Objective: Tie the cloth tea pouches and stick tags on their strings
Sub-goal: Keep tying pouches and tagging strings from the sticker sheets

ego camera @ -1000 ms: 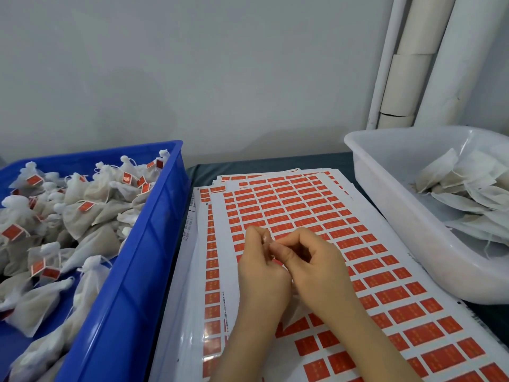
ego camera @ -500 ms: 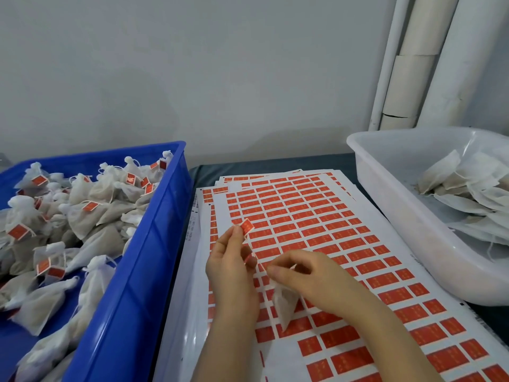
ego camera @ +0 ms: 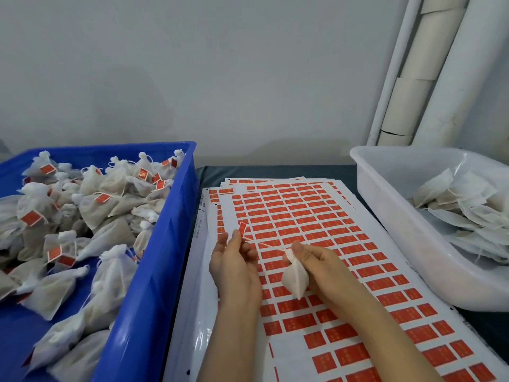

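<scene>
My right hand (ego camera: 321, 267) pinches the gathered neck of a small white cloth tea pouch (ego camera: 295, 279), whose body hangs below the fingers. A thin string (ego camera: 264, 244) runs taut from the pouch's neck leftward to my left hand (ego camera: 234, 260). That hand pinches the string's end, where a small red tag (ego camera: 242, 229) sticks up above the fingertips. Both hands hover over a stack of white sheets of red tag stickers (ego camera: 308, 221) lying on the table between two bins.
A blue crate (ego camera: 154, 271) on the left holds several tied pouches with red tags (ego camera: 91, 205). A white tub (ego camera: 396, 216) on the right holds several flat untied pouches (ego camera: 462, 205). White pipes (ego camera: 429, 78) stand against the grey wall behind.
The hands, joined a second ago, have pulled apart. The left moved left with the red tag, the right lifted the pouch, and the string now stretches taut between them.
</scene>
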Tool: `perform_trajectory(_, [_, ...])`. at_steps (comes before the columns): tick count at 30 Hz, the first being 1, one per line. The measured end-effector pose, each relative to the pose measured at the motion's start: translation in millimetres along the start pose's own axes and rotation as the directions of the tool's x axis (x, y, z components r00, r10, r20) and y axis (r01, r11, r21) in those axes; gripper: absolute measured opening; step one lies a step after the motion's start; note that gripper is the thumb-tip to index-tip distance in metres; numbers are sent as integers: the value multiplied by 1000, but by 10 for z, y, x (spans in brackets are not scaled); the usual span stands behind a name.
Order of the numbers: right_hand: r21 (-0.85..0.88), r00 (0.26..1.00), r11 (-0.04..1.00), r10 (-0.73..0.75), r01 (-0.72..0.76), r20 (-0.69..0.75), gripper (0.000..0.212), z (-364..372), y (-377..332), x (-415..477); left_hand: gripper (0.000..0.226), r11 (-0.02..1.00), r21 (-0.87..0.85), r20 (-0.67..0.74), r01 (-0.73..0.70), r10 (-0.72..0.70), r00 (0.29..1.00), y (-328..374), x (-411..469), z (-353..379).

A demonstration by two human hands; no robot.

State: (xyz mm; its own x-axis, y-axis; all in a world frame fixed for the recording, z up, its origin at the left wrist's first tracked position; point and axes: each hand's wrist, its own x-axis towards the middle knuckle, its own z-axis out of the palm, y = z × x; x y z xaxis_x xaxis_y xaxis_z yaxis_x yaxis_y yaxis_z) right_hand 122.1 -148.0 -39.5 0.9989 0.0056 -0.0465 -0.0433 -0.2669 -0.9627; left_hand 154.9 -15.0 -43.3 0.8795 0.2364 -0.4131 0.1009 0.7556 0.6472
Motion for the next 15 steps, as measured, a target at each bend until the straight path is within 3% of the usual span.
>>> perform_trajectory(2, [154, 999, 988, 8, -14, 38, 45, 29, -36, 0, 18, 1000, -1, 0, -10, 10, 1000, -1, 32, -6])
perform_trajectory(7, [377, 998, 925, 40, -53, 42, 33, 105, -218, -1, 15, 999, 1, 25, 33, -33, 999, -25, 25, -12])
perform_trajectory(10, [386, 998, 922, -35, 12, 54, 27, 208, -517, -32, 27, 990, -90, 29, 108, -105, 994, -19, 58, -26])
perform_trajectory(15, [267, 926, 918, -342, 294, 158, 25, 509, -1226, -152, 27, 982, -120, 88, 147, -137, 987, -50, 95, -48])
